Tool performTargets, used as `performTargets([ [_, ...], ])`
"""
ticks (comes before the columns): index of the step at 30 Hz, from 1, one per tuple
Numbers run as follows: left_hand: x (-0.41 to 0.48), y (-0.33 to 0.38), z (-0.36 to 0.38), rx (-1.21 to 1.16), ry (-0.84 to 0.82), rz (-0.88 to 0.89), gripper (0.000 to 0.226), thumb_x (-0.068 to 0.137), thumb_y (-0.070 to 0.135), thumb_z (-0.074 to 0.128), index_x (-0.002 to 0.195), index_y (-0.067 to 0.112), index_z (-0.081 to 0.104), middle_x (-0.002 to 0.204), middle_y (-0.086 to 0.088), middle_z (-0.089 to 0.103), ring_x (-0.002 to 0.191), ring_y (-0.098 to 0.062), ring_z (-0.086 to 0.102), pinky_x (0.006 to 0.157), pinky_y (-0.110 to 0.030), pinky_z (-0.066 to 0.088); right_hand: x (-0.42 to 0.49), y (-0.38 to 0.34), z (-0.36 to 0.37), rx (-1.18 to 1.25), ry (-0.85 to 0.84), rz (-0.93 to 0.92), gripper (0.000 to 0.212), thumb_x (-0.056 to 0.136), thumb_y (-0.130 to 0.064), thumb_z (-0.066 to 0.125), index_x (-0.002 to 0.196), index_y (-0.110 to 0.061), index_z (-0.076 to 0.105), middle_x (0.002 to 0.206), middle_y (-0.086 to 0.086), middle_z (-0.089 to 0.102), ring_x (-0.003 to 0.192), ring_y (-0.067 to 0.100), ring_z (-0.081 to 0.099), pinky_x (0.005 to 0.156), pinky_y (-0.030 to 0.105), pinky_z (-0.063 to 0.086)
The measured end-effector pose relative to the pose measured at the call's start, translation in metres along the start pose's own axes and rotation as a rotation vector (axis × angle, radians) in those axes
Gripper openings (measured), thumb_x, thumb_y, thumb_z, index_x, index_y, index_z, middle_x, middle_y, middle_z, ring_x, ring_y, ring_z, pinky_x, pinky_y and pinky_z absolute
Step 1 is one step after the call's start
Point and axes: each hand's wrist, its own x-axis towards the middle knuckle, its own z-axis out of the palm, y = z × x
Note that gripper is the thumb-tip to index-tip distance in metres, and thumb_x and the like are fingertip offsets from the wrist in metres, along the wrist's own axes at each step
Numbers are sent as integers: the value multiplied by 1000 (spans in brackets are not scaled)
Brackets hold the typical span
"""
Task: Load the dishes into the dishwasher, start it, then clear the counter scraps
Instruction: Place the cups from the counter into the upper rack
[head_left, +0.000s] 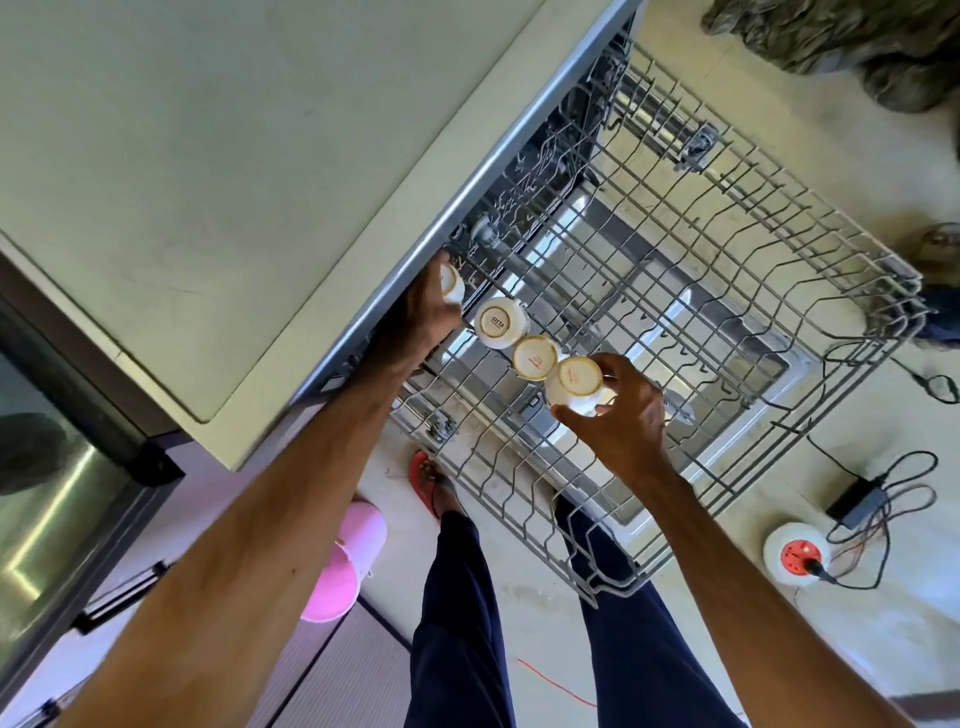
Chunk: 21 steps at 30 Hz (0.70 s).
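Observation:
The grey wire dishwasher rack (779, 291) is pulled out over the open door. Along its near-left side stand white cups upside down, bases up: one (501, 323) and a second (535, 357) stand free in a row. My left hand (428, 306) grips another white cup (452, 283) at the rack's back-left corner under the counter edge. My right hand (623, 410) holds a further inverted cup (574, 387) at the near end of the row, fingers curled around its side.
The pale counter top (208, 182) overhangs the dishwasher on the left. A pink bucket (345, 561) and a red sandal (428, 480) are on the floor by my legs. A power adapter (857, 499), cables and a white-and-red socket reel (797, 553) lie on the right.

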Motion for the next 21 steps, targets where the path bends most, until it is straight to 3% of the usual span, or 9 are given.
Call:
performTargets([
  [3,2,11,-3,-63,57,-37,60,86,14,72,140,13,45,128,-5,59,110,-21,56,76,-22,35,-1,0,-2,17,3,-4,65,60,-28,96,113,-12,61,108,3,74,97,18,69,72,41,64],
  [6,7,13,6,-58,69,-30,61,83,16,76,136,10,48,119,-1,58,103,-16,53,74,-12,33,-2,0,-4,16,1,-11,66,60,-27,96,114,-12,61,108,3,73,97,18,69,71,41,63],
  [9,8,23,12,-5,97,-3,65,80,23,80,135,7,49,126,-8,61,114,-25,56,80,-22,33,-3,3,-9,8,-1,3,65,60,-25,96,113,-11,62,108,3,73,96,17,68,72,43,63],
  [13,14,28,21,11,140,-28,75,74,33,84,134,5,49,128,-13,61,118,-29,56,92,-37,46,-8,13,-21,-5,27,9,66,60,-24,97,114,-10,62,108,7,73,98,21,69,74,46,63],
  [17,8,18,28,-124,235,-31,74,70,34,85,130,8,50,123,-9,62,114,-26,55,92,-41,48,-17,27,-31,19,48,54,66,62,-22,96,116,-9,61,110,10,73,99,23,69,70,45,64],
  [21,5,11,38,-191,220,-58,76,71,37,84,130,3,49,124,-14,60,115,-28,53,94,-44,47,-22,37,-31,10,40,55,67,61,-24,97,116,-9,61,109,10,73,98,26,70,69,45,64],
])
